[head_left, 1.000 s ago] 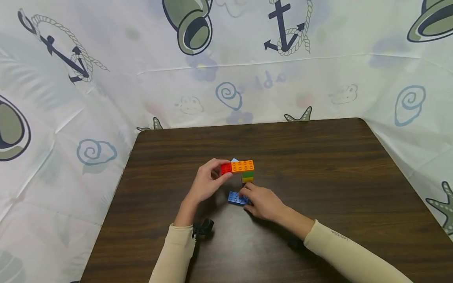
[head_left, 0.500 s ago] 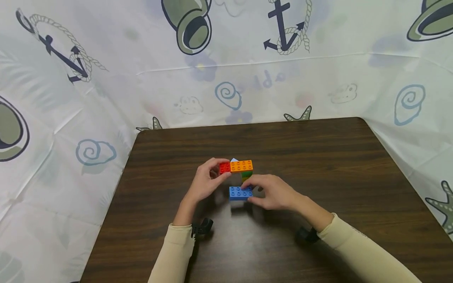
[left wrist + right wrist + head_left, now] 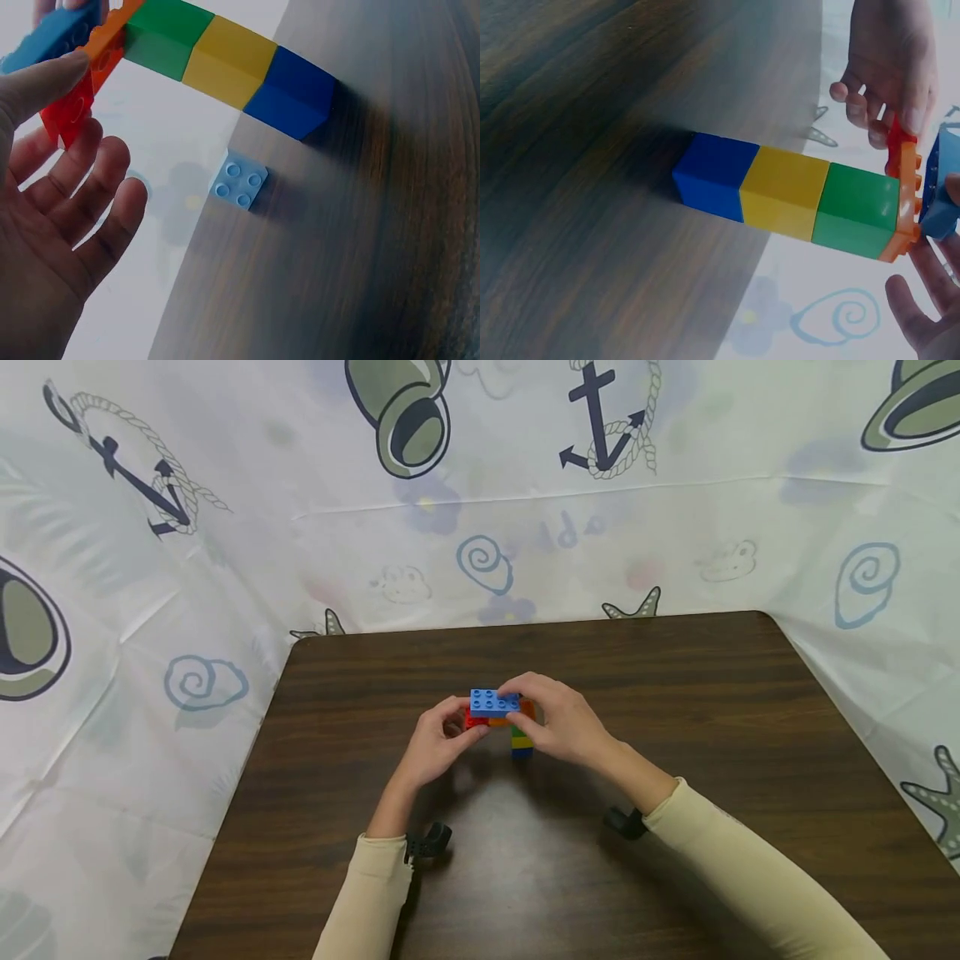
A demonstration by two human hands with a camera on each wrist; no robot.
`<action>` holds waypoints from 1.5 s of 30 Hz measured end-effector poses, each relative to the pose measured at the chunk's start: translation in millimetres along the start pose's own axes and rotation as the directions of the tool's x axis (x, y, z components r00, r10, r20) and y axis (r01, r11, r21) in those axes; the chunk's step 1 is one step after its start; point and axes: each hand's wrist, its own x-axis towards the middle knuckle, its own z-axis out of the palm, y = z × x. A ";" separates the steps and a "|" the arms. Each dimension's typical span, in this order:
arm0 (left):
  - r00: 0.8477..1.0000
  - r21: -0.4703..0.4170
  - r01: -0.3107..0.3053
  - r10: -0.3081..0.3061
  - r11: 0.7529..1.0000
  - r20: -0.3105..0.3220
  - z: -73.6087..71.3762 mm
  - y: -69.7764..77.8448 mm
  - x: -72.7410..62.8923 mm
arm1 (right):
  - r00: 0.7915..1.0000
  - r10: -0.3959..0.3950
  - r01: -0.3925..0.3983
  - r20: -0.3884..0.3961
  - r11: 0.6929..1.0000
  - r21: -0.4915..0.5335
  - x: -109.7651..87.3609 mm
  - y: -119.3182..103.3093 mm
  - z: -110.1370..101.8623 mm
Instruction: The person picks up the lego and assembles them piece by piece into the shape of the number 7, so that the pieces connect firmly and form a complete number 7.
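Observation:
A tower of a dark blue block [image 3: 714, 176], a yellow block [image 3: 784, 191] and a green block [image 3: 857, 210] stands on the table. Across its top lies an orange brick [image 3: 905, 191], with a red brick [image 3: 69, 112] under its left end. My left hand [image 3: 433, 745] pinches the red brick between thumb and fingers. A blue eight-stud brick [image 3: 485, 703] is pinched at its right end by my right hand [image 3: 564, 718]. It is over the orange brick, and the right wrist view shows a narrow gap above the studs.
Behind the tower, a light blue four-stud brick [image 3: 239, 180] lies on the dark wooden table [image 3: 675, 710]. A white printed cloth [image 3: 525, 560] hangs beyond the table's far edge. Black wrist cameras are strapped to both forearms.
My right hand has lifted the blue brick off the table and carried it up and away from me, over the orange brick. My left hand has kept its hold on the red brick.

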 end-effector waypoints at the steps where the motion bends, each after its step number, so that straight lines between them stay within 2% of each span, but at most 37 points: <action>1: 1.000 -0.015 0.007 -0.007 1.000 0.008 -0.8 4.8 -0.3 | 1.000 0.004 -0.004 0.008 1.000 -0.001 1.4 0.7 1.3; 4: 1.000 -0.076 0.019 -0.017 0.997 0.023 -3.1 15.1 -1.0 | 0.999 0.022 -0.022 0.032 1.000 -0.001 4.3 2.4 5.0; 8: 0.999 -0.187 0.041 -0.037 0.982 0.028 -3.2 12.8 -1.3 | 0.998 0.031 -0.031 0.048 1.000 -0.003 5.5 3.9 7.5; 15: 0.995 -0.302 0.097 -0.092 0.948 0.031 3.5 -20.2 2.9 | 0.998 0.036 -0.037 0.057 0.999 0.016 4.9 4.2 7.1; 18: 0.994 -0.302 0.110 -0.103 0.947 0.036 2.9 -18.8 3.5 | 0.995 0.077 -0.083 0.064 0.993 0.090 5.6 4.6 7.1; 21: 0.993 -0.278 0.117 -0.112 0.953 0.033 2.9 -17.7 3.7 | 0.979 0.185 -0.199 0.088 0.961 0.194 7.4 6.1 6.6; 24: 0.992 -0.269 0.122 -0.117 0.955 0.034 2.9 -16.9 3.7 | 0.939 0.307 -0.340 0.155 0.899 0.275 10.3 8.9 6.2; 27: 0.992 -0.273 0.127 -0.118 0.954 0.047 2.8 -15.5 3.6 | 0.899 0.362 -0.429 0.246 0.841 0.329 12.6 13.1 6.4; 29: 0.991 -0.284 0.132 -0.120 0.950 0.058 2.6 -14.5 3.5 | 0.885 0.360 -0.454 0.296 0.811 0.369 13.7 16.1 7.6; 31: 0.989 -0.294 0.142 -0.126 0.945 0.071 2.3 -13.8 3.6 | 0.879 0.354 -0.464 0.320 0.792 0.397 14.5 18.2 9.0; 35: 0.986 -0.338 0.169 -0.153 0.926 0.072 2.3 -11.8 4.6 | 0.871 0.370 -0.482 0.325 0.771 0.415 15.9 20.8 12.6; 39: 0.982 -0.378 0.190 -0.179 0.906 0.063 2.6 -6.7 6.5 | 0.857 0.404 -0.512 0.320 0.738 0.440 16.1 24.8 16.1; 45: 0.975 -0.377 0.220 -0.208 0.900 0.073 1.4 0.8 7.1 | 0.853 0.412 -0.520 0.319 0.709 0.476 16.8 28.3 20.3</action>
